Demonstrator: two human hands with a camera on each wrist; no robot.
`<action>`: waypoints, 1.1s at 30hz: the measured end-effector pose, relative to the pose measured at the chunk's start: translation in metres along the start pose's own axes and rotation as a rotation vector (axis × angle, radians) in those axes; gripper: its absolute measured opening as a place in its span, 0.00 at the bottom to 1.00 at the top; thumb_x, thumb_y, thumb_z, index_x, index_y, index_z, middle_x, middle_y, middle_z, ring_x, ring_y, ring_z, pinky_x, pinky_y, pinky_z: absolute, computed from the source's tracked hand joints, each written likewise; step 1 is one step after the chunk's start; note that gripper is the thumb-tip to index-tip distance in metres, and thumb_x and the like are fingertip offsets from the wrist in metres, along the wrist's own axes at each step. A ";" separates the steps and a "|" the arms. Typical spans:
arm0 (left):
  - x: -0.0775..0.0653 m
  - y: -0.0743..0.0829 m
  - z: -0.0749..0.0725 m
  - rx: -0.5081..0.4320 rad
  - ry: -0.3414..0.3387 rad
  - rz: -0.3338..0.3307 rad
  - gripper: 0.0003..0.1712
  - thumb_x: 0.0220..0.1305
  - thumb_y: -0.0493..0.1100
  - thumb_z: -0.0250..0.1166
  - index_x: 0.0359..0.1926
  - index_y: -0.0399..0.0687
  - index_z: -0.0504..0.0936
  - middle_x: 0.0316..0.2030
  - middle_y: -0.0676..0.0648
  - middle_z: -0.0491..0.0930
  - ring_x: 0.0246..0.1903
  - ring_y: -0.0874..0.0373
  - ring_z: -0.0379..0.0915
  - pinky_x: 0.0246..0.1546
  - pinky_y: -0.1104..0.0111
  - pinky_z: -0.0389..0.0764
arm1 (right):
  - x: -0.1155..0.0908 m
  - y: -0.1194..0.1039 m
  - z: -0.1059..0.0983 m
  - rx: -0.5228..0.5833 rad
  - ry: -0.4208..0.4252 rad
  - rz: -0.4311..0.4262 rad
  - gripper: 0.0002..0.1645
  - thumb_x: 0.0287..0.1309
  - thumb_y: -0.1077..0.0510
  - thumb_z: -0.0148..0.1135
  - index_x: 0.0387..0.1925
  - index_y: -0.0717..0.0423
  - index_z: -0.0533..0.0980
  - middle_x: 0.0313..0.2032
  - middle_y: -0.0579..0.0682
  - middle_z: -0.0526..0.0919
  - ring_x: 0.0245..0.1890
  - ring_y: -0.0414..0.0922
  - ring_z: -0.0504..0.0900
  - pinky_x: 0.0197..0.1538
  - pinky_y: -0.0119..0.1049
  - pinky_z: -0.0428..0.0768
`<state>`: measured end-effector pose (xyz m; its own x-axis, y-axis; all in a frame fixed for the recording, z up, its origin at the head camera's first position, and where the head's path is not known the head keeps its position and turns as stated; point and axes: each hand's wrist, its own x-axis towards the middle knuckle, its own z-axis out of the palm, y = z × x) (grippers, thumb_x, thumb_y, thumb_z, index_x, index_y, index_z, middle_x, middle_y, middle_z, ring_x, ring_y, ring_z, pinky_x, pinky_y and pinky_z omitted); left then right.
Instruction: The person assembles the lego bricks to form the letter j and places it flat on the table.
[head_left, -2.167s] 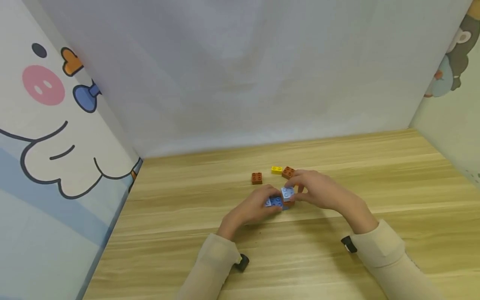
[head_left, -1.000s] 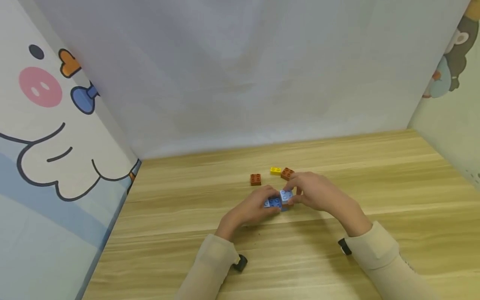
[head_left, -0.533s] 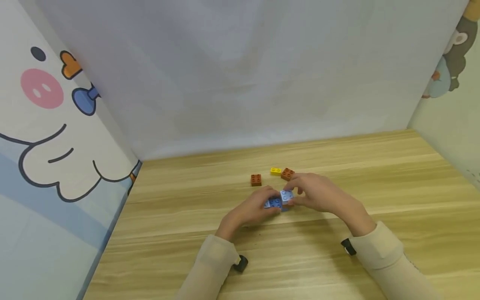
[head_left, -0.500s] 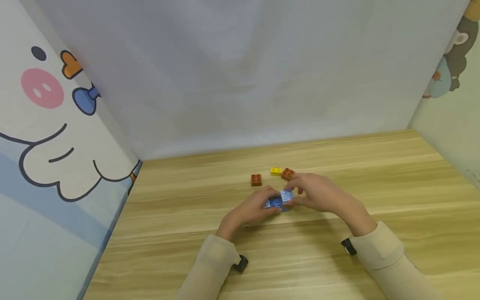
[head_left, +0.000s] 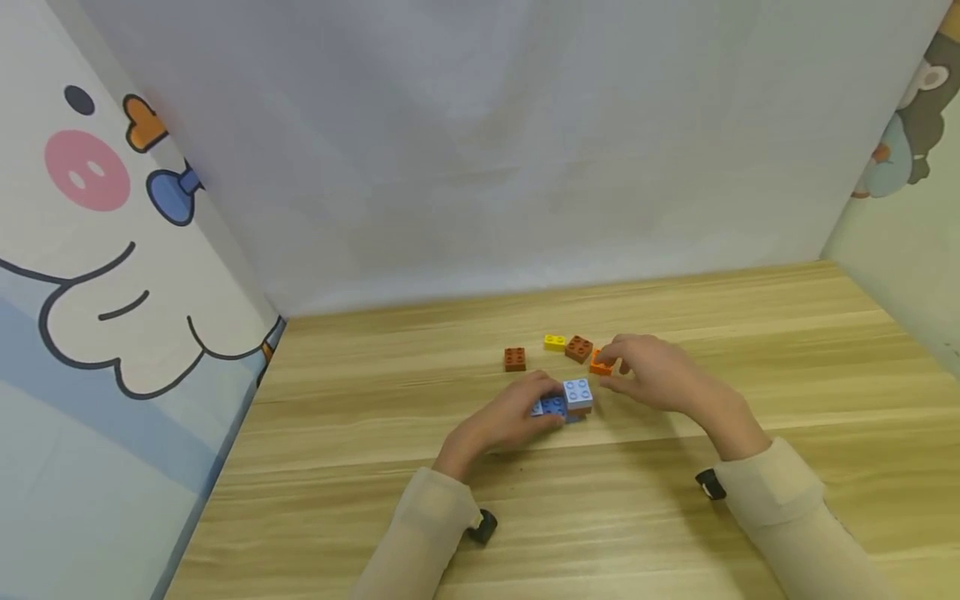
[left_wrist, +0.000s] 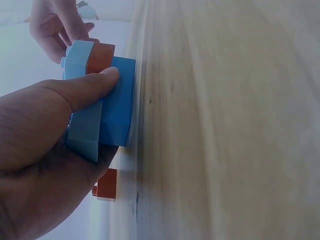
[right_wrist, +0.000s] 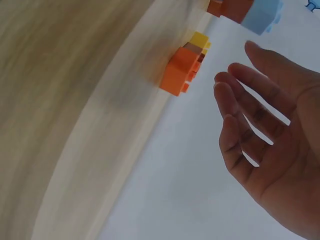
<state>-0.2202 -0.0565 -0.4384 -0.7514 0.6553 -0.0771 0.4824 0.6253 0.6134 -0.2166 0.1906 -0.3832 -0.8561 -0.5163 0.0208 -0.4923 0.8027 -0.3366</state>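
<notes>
My left hand grips a joined stack of toy building bricks, its thumb and fingers on opposite sides. In the left wrist view, the stack shows a wide blue brick at the base and a red-brown brick between it and a light blue one. The light blue brick caps the right end in the head view. My right hand is beside an orange brick. A gap separates its loosely bent fingers from that brick in the right wrist view.
Behind the hands lie a brown brick, a small yellow brick and another brown brick. The wooden tabletop meets a pale back wall, with decorated panels at both sides.
My right hand has let go of the light blue brick, which stays on the stack, and has moved right and back, exposing the orange brick. My left hand keeps its hold.
</notes>
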 end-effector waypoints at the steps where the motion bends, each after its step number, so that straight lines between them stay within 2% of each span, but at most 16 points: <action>1: 0.000 0.000 0.000 0.005 0.000 -0.002 0.25 0.73 0.47 0.63 0.67 0.45 0.74 0.61 0.46 0.76 0.61 0.55 0.74 0.68 0.60 0.75 | 0.001 0.002 0.000 -0.004 0.007 0.008 0.18 0.66 0.55 0.67 0.54 0.59 0.82 0.47 0.56 0.86 0.42 0.50 0.85 0.44 0.47 0.85; 8: 0.001 -0.002 0.000 0.022 0.001 -0.002 0.25 0.73 0.49 0.63 0.67 0.46 0.74 0.61 0.47 0.76 0.62 0.56 0.74 0.69 0.61 0.74 | 0.009 0.014 0.005 -0.037 0.035 0.082 0.20 0.68 0.51 0.65 0.56 0.58 0.81 0.52 0.58 0.85 0.45 0.52 0.86 0.45 0.50 0.86; 16: -0.002 0.000 0.000 0.014 -0.005 -0.013 0.25 0.74 0.49 0.62 0.68 0.47 0.73 0.62 0.48 0.75 0.63 0.56 0.72 0.70 0.61 0.73 | 0.022 0.025 0.011 -0.027 0.003 0.125 0.21 0.69 0.53 0.63 0.57 0.60 0.81 0.51 0.60 0.85 0.47 0.54 0.85 0.49 0.54 0.84; 20: -0.002 0.000 0.000 0.014 -0.002 -0.011 0.25 0.74 0.49 0.61 0.68 0.47 0.73 0.62 0.48 0.75 0.63 0.56 0.72 0.69 0.62 0.73 | 0.026 0.025 0.012 -0.024 -0.017 0.134 0.20 0.69 0.53 0.63 0.57 0.60 0.81 0.50 0.59 0.85 0.46 0.54 0.84 0.48 0.54 0.83; 28: -0.001 -0.001 0.001 0.019 -0.001 -0.006 0.25 0.74 0.49 0.61 0.68 0.47 0.73 0.62 0.48 0.75 0.63 0.57 0.72 0.70 0.62 0.73 | 0.026 0.023 0.010 -0.035 -0.038 0.130 0.19 0.69 0.55 0.62 0.56 0.60 0.81 0.54 0.62 0.85 0.52 0.60 0.83 0.54 0.59 0.82; 33: 0.000 -0.003 0.001 0.015 -0.005 -0.009 0.26 0.75 0.49 0.61 0.68 0.46 0.73 0.62 0.48 0.75 0.63 0.57 0.72 0.70 0.62 0.73 | 0.027 0.023 0.012 -0.020 -0.041 0.126 0.19 0.70 0.55 0.62 0.56 0.61 0.80 0.54 0.62 0.85 0.54 0.60 0.83 0.56 0.59 0.81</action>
<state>-0.2208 -0.0581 -0.4408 -0.7536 0.6516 -0.0865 0.4824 0.6377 0.6005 -0.2496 0.1917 -0.4017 -0.9044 -0.4225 -0.0594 -0.3846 0.8676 -0.3151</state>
